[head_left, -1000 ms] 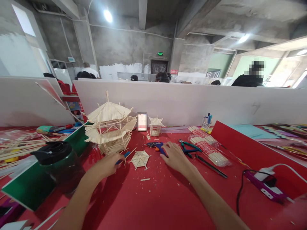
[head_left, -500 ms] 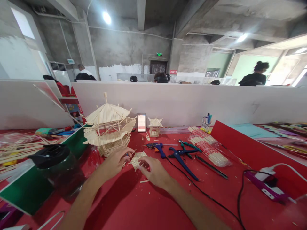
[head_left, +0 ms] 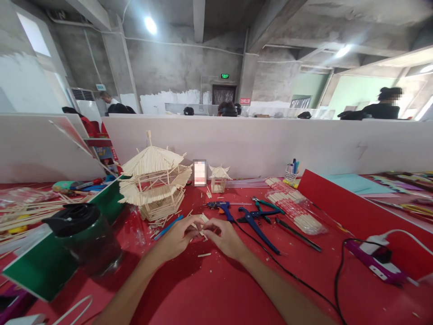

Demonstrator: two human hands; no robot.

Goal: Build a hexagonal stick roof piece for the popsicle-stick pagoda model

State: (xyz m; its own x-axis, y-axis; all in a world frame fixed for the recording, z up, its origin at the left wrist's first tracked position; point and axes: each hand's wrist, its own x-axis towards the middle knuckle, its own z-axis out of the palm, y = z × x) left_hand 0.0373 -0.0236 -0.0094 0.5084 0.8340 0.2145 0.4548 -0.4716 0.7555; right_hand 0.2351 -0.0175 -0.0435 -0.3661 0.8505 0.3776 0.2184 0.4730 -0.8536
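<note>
Both hands meet over a small stick panel (head_left: 204, 218), whose pale strips show between and behind the fingers. My left hand (head_left: 182, 233) is closed on its left side, thumb and fingers together. From the right, my right hand (head_left: 222, 234) pinches the near edge of the same panel. The fingers cover most of it. A large two-tiered stick pavilion (head_left: 154, 180) stands behind my left hand, and a small stick pavilion (head_left: 219, 179) is farther back. A blue pen-like tool (head_left: 168, 227) lies beside my left hand, among loose sticks.
Right of my hands lie a blue glue gun (head_left: 221, 208), a blue cutter (head_left: 257, 228), pliers (head_left: 267, 207) and bagged sticks (head_left: 297, 210). A dark jug (head_left: 89, 239) stands left. A black cable crosses the right side. People are beyond the white partition (head_left: 270, 144).
My left hand has moved right and down to meet my right hand at the panel, uncovering the blue tool and loose sticks. The person at the far right has shifted right.
</note>
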